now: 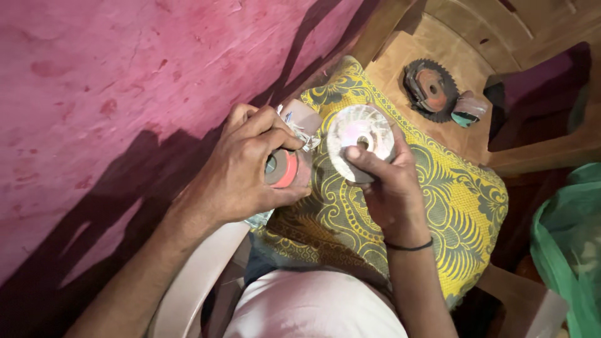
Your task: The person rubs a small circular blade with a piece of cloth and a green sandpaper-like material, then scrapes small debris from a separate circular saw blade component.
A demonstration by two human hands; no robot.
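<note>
My left hand [245,164] grips a small roll [283,168] with a grey core and an orange-red rim, plus some crinkled clear wrapping [300,128] and a pale pinkish piece above it. My right hand [383,181] holds a shiny silver disc [363,136] with a centre hole, thumb pressed on its face. Both hands are over my lap, which is covered by a yellow and dark green patterned cloth [463,206].
A brown plastic chair [400,62] stands ahead; on its seat lie a dark toothed saw-like wheel with a rusty red centre [429,87] and a small roll with a teal edge [468,109]. A pink wall [113,81] is on the left. A green bag [566,238] sits at right.
</note>
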